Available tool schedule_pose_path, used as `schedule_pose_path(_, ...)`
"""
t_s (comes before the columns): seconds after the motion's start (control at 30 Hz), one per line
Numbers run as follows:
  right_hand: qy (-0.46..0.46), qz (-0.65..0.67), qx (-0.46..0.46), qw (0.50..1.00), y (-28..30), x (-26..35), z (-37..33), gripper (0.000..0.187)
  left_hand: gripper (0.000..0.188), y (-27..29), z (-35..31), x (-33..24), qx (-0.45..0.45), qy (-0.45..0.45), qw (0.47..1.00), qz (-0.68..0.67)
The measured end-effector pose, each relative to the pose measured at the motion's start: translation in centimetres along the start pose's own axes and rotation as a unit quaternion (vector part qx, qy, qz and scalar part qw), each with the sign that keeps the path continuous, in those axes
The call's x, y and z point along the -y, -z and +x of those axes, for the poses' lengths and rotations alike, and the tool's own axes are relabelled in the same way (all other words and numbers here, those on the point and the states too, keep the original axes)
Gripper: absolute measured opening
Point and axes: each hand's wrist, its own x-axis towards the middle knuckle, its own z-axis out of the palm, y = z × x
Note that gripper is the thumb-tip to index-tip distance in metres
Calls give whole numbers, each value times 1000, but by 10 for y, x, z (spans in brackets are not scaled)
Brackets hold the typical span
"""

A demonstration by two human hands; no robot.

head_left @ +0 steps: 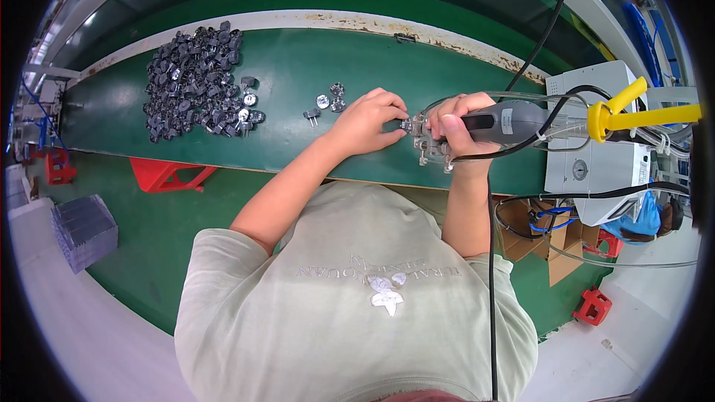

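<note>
Near left, on the green floor [164, 231] below the smooth green bench [287, 59], we see a ribbed grey box [86, 231], then a red plastic stool [160, 176]. On the bench's left: heaped dark plastic parts [194, 82], blocky, some shiny metal faces. Mid-bench, four loose pieces [322, 101]. Next, the left hand [366, 123], thumb and fingers curved about a small part [406, 125]; we can't tell if it's pinched. That sits at the tip of a curved grey handheld tool [525, 120], the right hand [463, 120] clamped round it. At right: brown cardboard box [566, 257], boxy white machine [566, 85].
</note>
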Motion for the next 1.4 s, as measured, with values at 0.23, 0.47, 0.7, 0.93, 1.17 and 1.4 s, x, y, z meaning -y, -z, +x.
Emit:
schedule_pose_path(0.23, -20, -41, 21, 999, -2, -2, -3, 21, 24, -1, 0, 2, -2, -13, 1000, 3)
schedule_pose_path(0.47, -60, -127, 10, 990, -12, -12, -8, 24, 19, 2, 0, -1, 1, -35, 999, 3)
schedule_pose_path(0.7, 56, 49, -5, 997, -11, 27, 8, 29, 20, 36, 19, -6, 94, -24, 990, 106)
schedule_pose_path(0.93, -6, -12, -75, 997, -14, 20, 6, 26, 35, 101, 107, 65, -22, 87, 972, 216)
schedule_pose_path(1.17, 13, -29, -51, 998, 5, -1, 1, 28, 49, 117, 60, 21, 38, 133, 963, 231)
schedule_pose_path(1.4, 4, 0, -45, 999, 8, -5, 4, 30, 28, 89, 5, 18, 80, 207, 966, 133)
